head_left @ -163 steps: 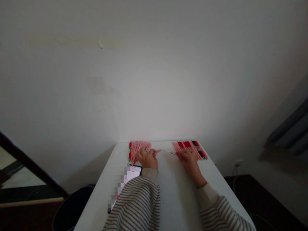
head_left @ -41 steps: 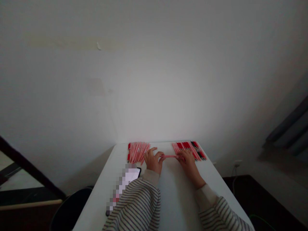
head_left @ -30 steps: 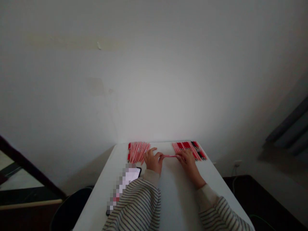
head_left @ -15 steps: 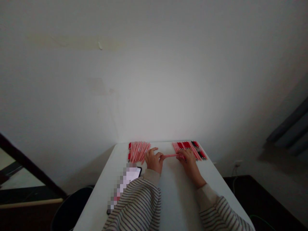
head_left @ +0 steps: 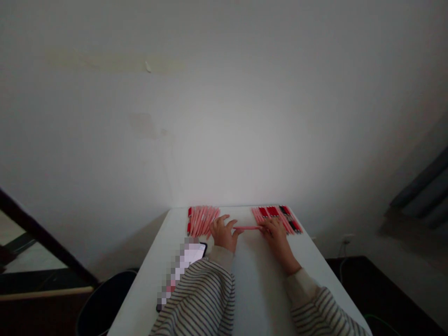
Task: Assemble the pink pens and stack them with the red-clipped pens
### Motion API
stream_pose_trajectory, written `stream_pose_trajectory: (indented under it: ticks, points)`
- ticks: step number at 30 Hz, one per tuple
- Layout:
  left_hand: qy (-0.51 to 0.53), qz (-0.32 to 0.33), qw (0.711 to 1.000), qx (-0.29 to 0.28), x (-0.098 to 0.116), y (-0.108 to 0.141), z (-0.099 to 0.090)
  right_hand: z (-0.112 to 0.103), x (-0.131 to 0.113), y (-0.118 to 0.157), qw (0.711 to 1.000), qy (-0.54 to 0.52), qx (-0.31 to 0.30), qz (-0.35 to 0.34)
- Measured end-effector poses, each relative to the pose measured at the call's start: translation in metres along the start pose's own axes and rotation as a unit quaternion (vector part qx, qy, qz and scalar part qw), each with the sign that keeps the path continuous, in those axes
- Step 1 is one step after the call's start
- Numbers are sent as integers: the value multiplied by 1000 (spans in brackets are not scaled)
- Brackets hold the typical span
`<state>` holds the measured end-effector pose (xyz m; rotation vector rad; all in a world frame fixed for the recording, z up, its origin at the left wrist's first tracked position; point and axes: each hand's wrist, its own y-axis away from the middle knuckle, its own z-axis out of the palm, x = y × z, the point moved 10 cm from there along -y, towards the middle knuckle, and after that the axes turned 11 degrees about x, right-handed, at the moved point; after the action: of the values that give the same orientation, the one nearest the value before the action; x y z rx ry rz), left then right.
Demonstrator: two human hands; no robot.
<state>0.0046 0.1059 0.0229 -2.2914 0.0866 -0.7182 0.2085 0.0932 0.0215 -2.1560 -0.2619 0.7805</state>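
A slim pink pen (head_left: 248, 228) lies level between my two hands above the white table (head_left: 247, 280). My right hand (head_left: 276, 234) pinches its right end. At the other end my left hand (head_left: 223, 234) has thumb and index finger apart, with the pen's tip between or just by them; contact cannot be made out. Just left of my left hand is a bunch of pink pens (head_left: 203, 220), with red ones at its outer edge. Beyond my right hand lies a row of pink, red and black pens (head_left: 257, 214), partly covered by the hand.
A phone (head_left: 189, 261), partly blurred out, lies on the table beside my left sleeve. The wall (head_left: 224, 140) rises directly behind the table. A dark bin (head_left: 105, 303) stands on the floor at the left. A socket with a cable (head_left: 346, 240) is low at the right.
My left thumb and index finger have parted from their pinch on the pen's left end. The right hand keeps its hold. The view has shifted very slightly.
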Motion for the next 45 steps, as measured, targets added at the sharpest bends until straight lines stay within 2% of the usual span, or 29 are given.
stream_pose_trajectory:
  ticks: [4, 8, 18, 28, 33, 45]
  points:
    - [-14, -4, 1000, -13, -2, 2, 5, -3, 3, -1, 1000, 4, 12, 8]
    - [-13, 2, 1000, -23, 5, 2, 4, -4, 5, 0, 999, 18, 24, 14]
    - [-1, -4, 999, -36, 8, 2, 3, 3, 16, 5, 999, 48, 19, 17]
    - [-5, 5, 1000, -30, 21, 3, -9, 0, 16, 5, 996, 83, -3, 34]
    - [-32, 32, 999, 10, 31, 3, -20, 1, 17, 4, 996, 76, -8, 49]
    - [15, -17, 999, 39, 10, 3, -10, -8, 7, -5, 999, -36, 14, 29]
